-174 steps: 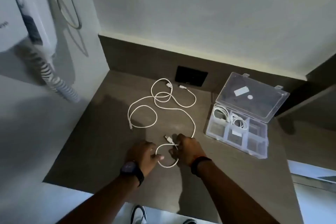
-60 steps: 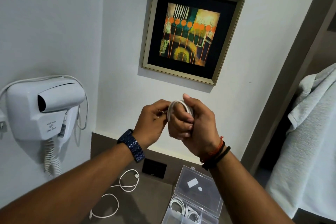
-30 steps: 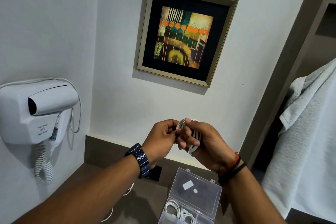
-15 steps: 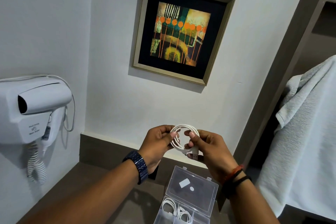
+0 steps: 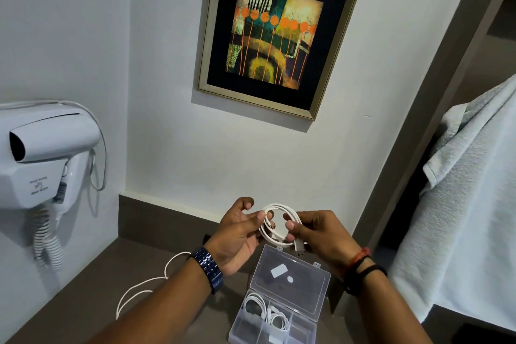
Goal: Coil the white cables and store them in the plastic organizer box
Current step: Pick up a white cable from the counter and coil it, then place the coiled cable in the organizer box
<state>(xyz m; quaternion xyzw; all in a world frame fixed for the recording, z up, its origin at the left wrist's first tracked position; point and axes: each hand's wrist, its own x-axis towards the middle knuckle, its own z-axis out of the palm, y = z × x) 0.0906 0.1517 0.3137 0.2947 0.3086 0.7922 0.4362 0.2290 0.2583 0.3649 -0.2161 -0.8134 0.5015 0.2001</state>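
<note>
A coiled white cable point(image 5: 275, 234) hangs in the air between both hands, above the brown counter. My left hand point(image 5: 237, 234) pinches the coil's left side. My right hand point(image 5: 318, 234) grips its right side, and the plug end hangs below the fingers. Directly under the hands stands the clear plastic organizer box point(image 5: 279, 324) with its lid point(image 5: 291, 279) propped open. Coiled white cables point(image 5: 268, 314) lie in its back compartments. Another white cable point(image 5: 145, 285) lies loose on the counter, partly hidden by my left forearm.
A white wall-mounted hair dryer point(image 5: 42, 153) with a spiral cord hangs at the left. A framed painting point(image 5: 275, 33) is on the back wall. A white towel point(image 5: 469, 204) hangs at the right. The brown counter point(image 5: 89, 288) meets walls at left and back.
The hands have lowered a little with the finished coil and shifted right; the coil is held flatter between the fingertips. The view has tilted slightly downward, showing more of the box.
</note>
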